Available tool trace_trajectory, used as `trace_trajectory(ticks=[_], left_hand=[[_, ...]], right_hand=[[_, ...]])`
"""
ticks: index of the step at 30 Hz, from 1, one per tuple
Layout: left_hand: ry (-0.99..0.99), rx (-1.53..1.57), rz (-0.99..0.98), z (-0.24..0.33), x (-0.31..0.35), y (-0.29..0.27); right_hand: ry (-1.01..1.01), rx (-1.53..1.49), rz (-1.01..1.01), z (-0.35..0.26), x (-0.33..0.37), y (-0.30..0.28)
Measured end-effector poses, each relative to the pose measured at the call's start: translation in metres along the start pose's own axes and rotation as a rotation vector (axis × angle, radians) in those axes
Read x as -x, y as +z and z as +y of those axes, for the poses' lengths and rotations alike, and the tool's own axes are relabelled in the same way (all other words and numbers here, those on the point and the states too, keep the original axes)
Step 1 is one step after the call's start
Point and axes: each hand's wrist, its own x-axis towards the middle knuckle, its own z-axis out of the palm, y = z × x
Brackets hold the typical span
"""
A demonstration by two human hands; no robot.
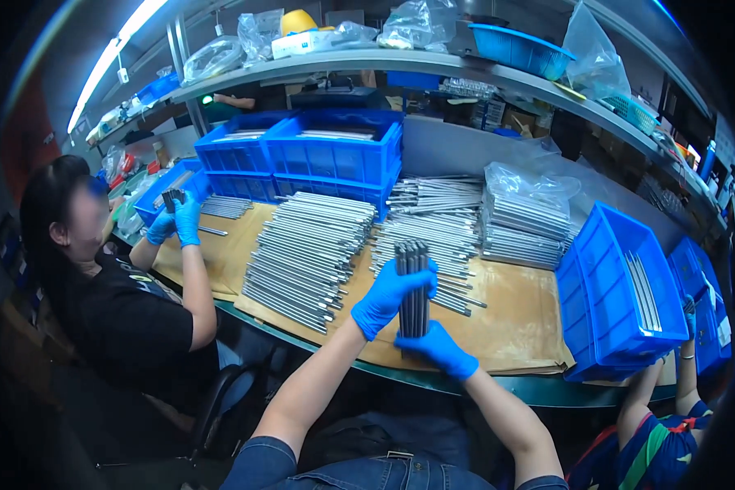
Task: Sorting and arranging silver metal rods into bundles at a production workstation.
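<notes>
Both my hands wear blue gloves. My left hand (390,294) is wrapped round the upper half of an upright bundle of grey metal rods (413,261), and my right hand (439,347) cups the bundle's lower end from below. The bundle stands over the front part of a brown cardboard sheet (524,320) on the bench. Just behind it lie long stacked rows of the same rods (309,249), with more rods (434,233) piled to the right of them.
Stacked blue crates (335,151) stand at the back. A blue crate (608,286) with a few rods sits at the right. Bagged rods (524,214) lie beside it. A seated person at the left holds rods in gloved hands (175,220). Another person's arm (684,359) shows at the right.
</notes>
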Motion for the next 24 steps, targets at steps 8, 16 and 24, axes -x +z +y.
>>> trace_trajectory(ticks=[8,16,24], left_hand=[[-0.302,0.620,0.264,-0.062,0.015,-0.015],[-0.604,0.681,0.329,-0.101,0.089,0.053],[-0.807,0.429,0.106,-0.119,0.148,0.051]], right_hand=[[0.225,-1.133,-0.182,-0.002,0.100,0.051],[0.337,-1.463,-0.155,0.008,0.149,0.057],[0.278,-1.156,0.056,0.052,0.149,0.096]])
